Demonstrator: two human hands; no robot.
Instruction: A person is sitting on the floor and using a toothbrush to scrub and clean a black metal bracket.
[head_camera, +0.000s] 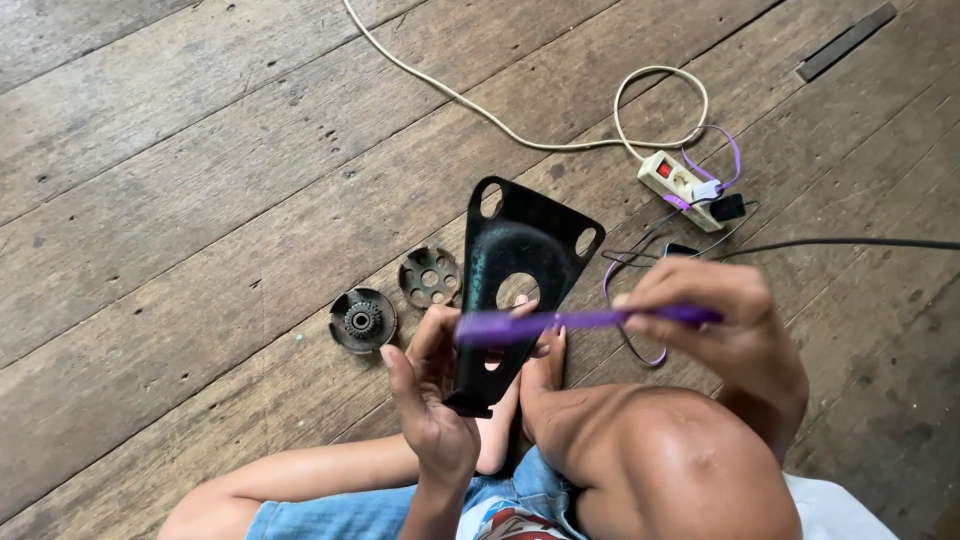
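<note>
Although my knee hides the lower right, I see my left hand (432, 400) closed on the narrow end of a black triangular metal plate (520, 250), held tilted above the wooden floor (180, 180). My right hand (725, 320) pinches a blurred purple brush (560, 322) across the plate; its bristles are indistinct. Two round, rusty toothed parts (363, 320) lie just left. A cream power strip (680, 187) lies beyond.

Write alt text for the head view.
Seated on a wooden floor, a person's left hand holds a black triangular metal plate while the right hand holds a purple toothbrush across it. Two round gear parts lie nearby.
</note>
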